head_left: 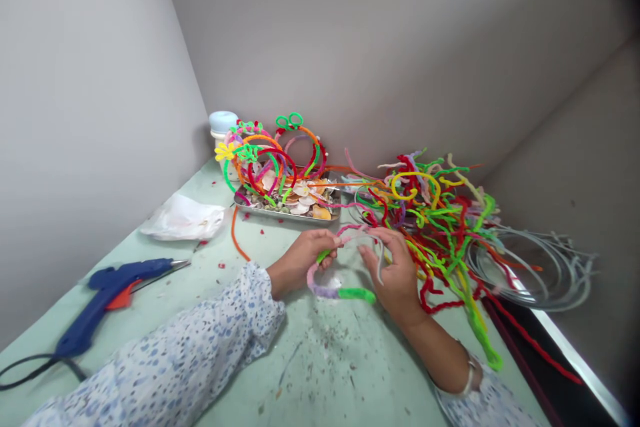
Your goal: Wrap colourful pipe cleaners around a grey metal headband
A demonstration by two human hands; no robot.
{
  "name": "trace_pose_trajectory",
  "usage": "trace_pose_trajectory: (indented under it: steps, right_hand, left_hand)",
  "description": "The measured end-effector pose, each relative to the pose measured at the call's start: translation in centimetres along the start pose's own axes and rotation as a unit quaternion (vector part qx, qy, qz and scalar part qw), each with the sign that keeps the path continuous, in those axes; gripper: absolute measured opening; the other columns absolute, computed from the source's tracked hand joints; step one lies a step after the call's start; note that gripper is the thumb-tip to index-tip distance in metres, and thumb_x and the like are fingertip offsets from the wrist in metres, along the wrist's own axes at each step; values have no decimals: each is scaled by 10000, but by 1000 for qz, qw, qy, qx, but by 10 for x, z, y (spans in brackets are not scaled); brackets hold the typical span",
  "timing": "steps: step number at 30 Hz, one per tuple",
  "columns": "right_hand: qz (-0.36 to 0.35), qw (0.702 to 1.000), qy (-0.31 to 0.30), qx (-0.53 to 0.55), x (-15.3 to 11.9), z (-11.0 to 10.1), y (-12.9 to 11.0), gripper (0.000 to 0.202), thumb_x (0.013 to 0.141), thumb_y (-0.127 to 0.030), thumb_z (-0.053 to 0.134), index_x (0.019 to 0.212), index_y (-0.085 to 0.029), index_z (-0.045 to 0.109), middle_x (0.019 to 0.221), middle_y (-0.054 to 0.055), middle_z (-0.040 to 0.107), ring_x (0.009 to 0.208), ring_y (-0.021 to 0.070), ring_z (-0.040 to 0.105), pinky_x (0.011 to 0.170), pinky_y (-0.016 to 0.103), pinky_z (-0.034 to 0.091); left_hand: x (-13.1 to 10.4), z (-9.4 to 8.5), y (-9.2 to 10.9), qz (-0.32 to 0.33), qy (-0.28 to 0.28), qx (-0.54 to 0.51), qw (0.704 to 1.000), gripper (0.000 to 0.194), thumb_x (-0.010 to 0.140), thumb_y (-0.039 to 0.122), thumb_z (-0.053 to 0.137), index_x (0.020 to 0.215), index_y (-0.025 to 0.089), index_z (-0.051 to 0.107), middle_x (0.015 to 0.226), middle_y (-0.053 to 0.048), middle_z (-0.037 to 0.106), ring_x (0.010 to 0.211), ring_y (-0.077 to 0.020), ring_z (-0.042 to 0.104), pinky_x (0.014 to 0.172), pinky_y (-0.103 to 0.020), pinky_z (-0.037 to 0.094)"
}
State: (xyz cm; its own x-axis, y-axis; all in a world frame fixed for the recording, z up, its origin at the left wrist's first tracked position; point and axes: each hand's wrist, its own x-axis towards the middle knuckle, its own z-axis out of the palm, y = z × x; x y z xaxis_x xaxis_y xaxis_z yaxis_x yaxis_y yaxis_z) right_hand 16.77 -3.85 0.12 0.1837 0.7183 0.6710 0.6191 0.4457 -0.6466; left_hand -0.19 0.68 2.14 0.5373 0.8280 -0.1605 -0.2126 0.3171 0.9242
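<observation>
My left hand [311,259] is closed on a headband, pinching it near its top. One side of the headband is wrapped in fuzzy pipe cleaner in green, pink and purple bands, with a green end [356,295] curving below my fingers. Its other side is a bare greyish band [381,260] that passes by my right palm. At the top, my right hand [397,273] has its fingers bent around a pink pipe cleaner [350,229]; the exact grip is partly hidden.
A blue glue gun [115,293] lies at left, beside a white plastic bag [184,217]. Behind, a metal tray [280,215] holds shells, with finished headbands [270,147] above it near a lidded container [223,123]. Tangled pipe cleaners [450,213] and bare headbands [540,273] crowd the right.
</observation>
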Motion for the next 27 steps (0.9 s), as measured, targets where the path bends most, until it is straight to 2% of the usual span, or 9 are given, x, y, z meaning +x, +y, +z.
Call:
trace_pose_trajectory:
  steps: [2, 6, 8, 14, 27]
  right_hand:
    - [33, 999, 12, -2, -1, 1, 1, 108, 809, -270, 596, 888, -200, 614, 909, 48, 594, 890, 203, 562, 824, 357, 442]
    - [87, 990, -94, 57, -3, 6, 1, 122, 824, -301, 577, 795, -196, 632, 793, 23, 610, 765, 174, 576, 721, 303, 455]
    - [105, 985, -113, 77, -4, 8, 0, 129, 814, -310, 589, 801, -195, 646, 798, 25, 625, 766, 173, 582, 720, 298, 456]
    - [143, 981, -97, 87, -3, 9, -1, 163, 787, -351, 614, 809, -201, 673, 789, 23, 643, 743, 171, 586, 684, 283, 462]
    - [145, 981, -91, 90, -2, 8, -6, 158, 780, -345, 626, 795, -197, 679, 784, 23, 649, 744, 167, 591, 692, 277, 470]
  left_hand:
    - [1, 0, -2, 44, 35, 25, 998, 175, 722, 277, 609, 686, 139, 507, 550, 44, 474, 416, -40, 394, 401, -172, 271]
    - [1, 0, -5, 88, 65, 93, 990, 177, 740, 300, 586, 702, 143, 515, 553, 41, 486, 430, -53, 397, 416, -183, 287]
    - [0, 1, -6, 97, 67, 120, 986, 178, 749, 308, 578, 714, 143, 519, 550, 43, 483, 432, -57, 395, 421, -188, 293]
    - [-2, 1, -11, 117, 46, 158, 979, 189, 771, 324, 572, 741, 147, 515, 552, 52, 464, 455, -64, 413, 447, -190, 323]
    - [-4, 3, -11, 119, 42, 175, 977, 209, 774, 343, 581, 741, 146, 518, 535, 61, 448, 449, -59, 394, 443, -186, 310]
